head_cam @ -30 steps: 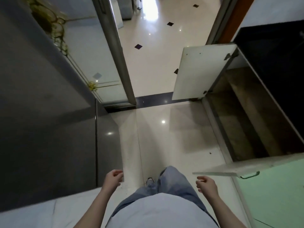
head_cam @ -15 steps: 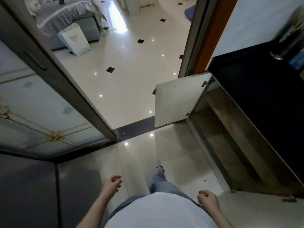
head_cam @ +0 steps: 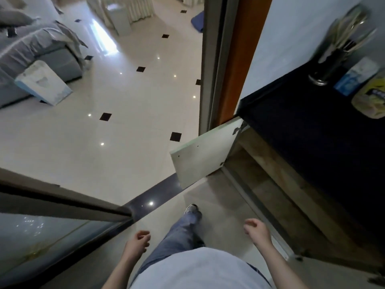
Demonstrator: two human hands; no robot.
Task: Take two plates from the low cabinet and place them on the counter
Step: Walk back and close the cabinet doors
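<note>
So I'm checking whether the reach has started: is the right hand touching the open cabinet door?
Apart. The head view shows the right hand hanging empty above bare floor, well short of the open cabinet door.

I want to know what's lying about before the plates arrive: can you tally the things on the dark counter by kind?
On the dark counter:
Utensil holder: 1
Blue and white packet: 1
Yellow packet: 1
Plates: 0 in view
Total: 3
</note>
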